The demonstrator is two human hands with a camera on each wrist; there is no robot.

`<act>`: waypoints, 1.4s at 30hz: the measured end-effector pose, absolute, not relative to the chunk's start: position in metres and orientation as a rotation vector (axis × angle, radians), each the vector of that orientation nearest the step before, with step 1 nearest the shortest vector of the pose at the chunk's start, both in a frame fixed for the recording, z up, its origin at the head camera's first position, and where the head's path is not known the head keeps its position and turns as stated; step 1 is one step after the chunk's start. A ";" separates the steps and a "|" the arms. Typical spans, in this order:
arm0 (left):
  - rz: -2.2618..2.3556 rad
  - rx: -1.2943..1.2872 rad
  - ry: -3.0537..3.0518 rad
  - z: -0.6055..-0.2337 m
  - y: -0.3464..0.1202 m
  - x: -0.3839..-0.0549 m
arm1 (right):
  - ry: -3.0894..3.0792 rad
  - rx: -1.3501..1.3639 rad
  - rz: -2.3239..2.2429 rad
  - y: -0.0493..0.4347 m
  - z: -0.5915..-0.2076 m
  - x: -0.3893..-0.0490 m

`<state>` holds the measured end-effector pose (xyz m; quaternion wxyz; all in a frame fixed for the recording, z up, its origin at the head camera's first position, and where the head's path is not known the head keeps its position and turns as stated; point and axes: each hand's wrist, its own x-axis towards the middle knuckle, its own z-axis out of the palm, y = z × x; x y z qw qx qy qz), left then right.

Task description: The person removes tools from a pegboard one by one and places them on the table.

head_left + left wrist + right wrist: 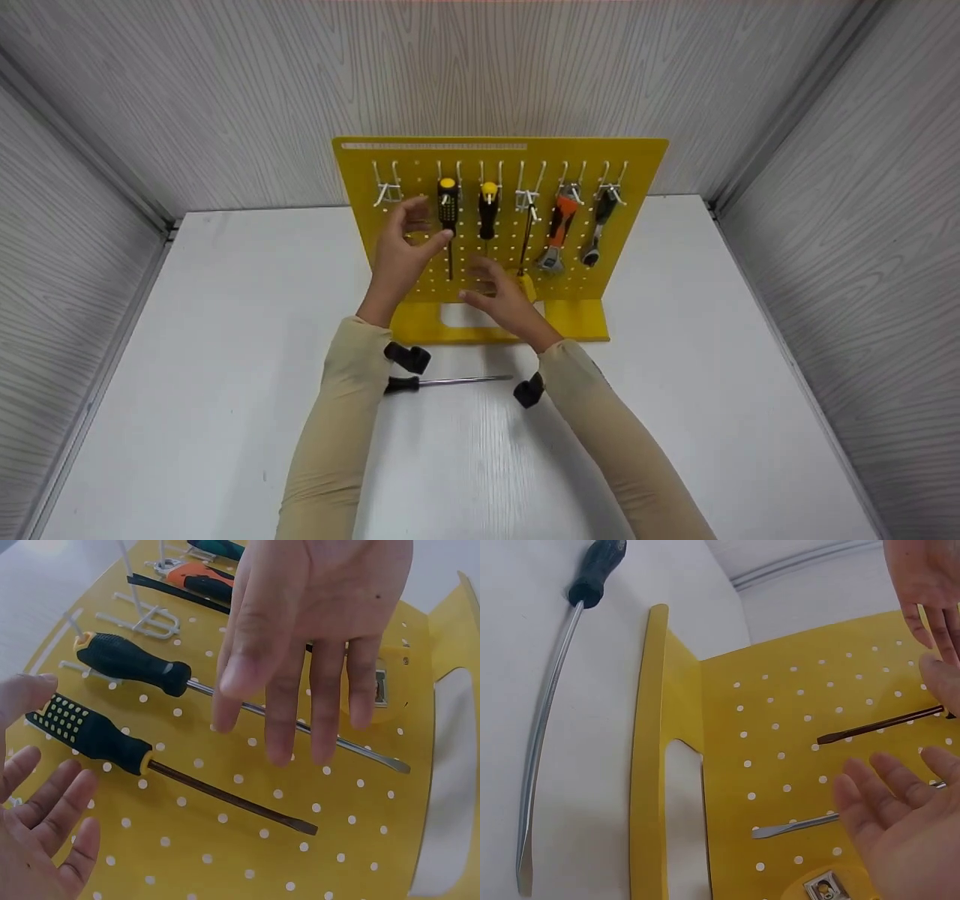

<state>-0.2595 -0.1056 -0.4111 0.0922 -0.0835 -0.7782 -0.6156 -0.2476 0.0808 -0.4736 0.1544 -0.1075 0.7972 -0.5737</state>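
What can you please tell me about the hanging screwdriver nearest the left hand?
The screwdriver has a black, yellow-dotted handle with a yellow end and collar, and a dark, metal-looking shaft with a flat tip. It hangs handle up at a white hook on the yellow pegboard. The left hand is beside it; whether the thumb touches is unclear.

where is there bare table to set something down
The white table is bare left of the left sleeve, right of the right sleeve, and between the sleeves, nearer than the loose screwdriver. The yellow pegboard is crowded around the left hand and right hand, beside the hanging screwdrivers.
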 end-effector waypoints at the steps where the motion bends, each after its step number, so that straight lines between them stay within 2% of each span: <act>1: -1.832 -0.245 -2.312 -0.411 -0.105 -0.260 | 2.277 -0.302 -1.646 0.079 -0.474 -0.248; 18: -1.758 -0.170 -2.342 -0.410 -0.092 -0.273 | 2.233 -0.227 -1.550 0.068 -0.477 -0.251; 42: -1.840 -0.140 -2.337 -0.407 -0.094 -0.271 | 2.223 -0.335 -1.713 0.071 -0.486 -0.249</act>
